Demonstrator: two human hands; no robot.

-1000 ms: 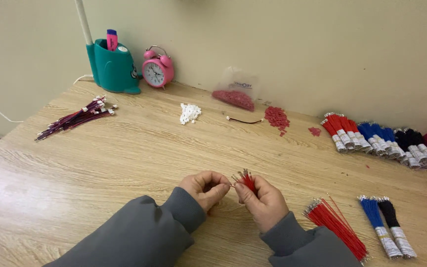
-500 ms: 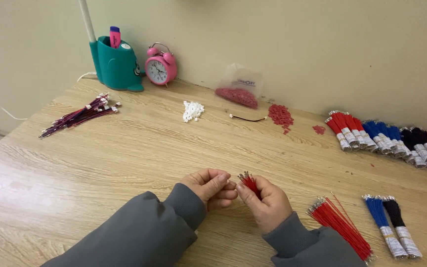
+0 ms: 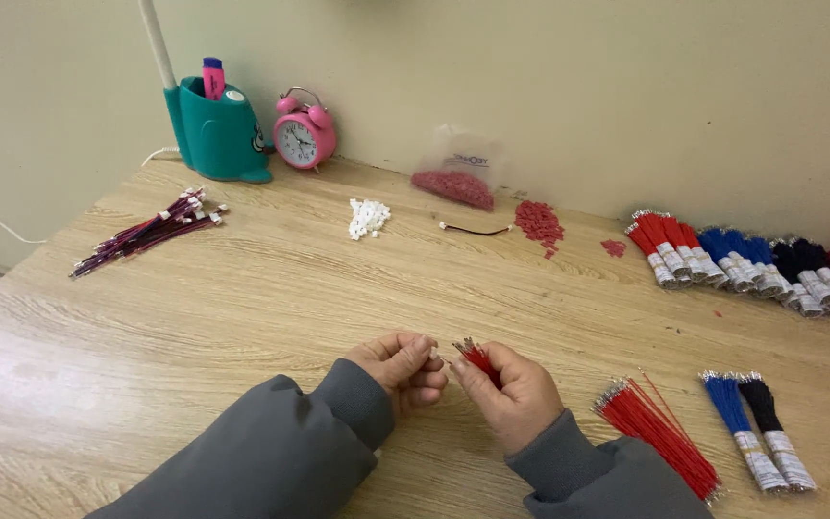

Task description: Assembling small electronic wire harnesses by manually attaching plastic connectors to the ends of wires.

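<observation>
Thin red wires [image 3: 478,359] in right hand [image 3: 509,396]

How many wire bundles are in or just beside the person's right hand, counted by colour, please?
Red wire bundles: 2 (one held in the right hand, one lying loose)
Blue wire bundle, taped: 1
Black wire bundle, taped: 1
Total: 4

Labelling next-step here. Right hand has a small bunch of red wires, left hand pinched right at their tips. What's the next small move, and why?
Probably draw one wire out of the red wire bunch with the left hand. The right hand grips the bunch with its metal tips pointing toward the left hand, whose fingertips are pinched close to those tips. Whether a wire is already pinched is too small to tell.
</observation>
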